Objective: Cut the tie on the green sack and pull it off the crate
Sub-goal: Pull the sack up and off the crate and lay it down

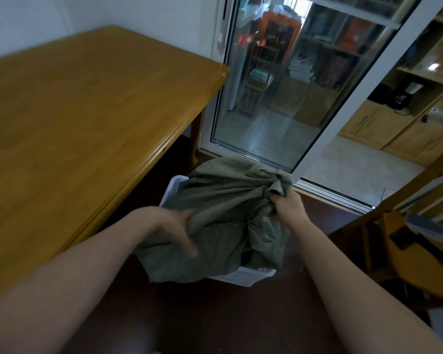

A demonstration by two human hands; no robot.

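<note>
A dark brown floor (215, 315) runs under a large honey-coloured wooden table (87, 111) with a rounded edge and a turned leg, set against a pale wall (62, 19). Beyond it stands a white-framed glass door (279, 85), its pane reflecting shelves and cupboards. To the right, light wooden shelving (420, 85) and low cabinets stand on a paler floor.

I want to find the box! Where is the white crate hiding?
In the head view, the white crate sits on the dark floor at lower centre, mostly under the green sack, right of the wooden table and before the glass door.
</note>
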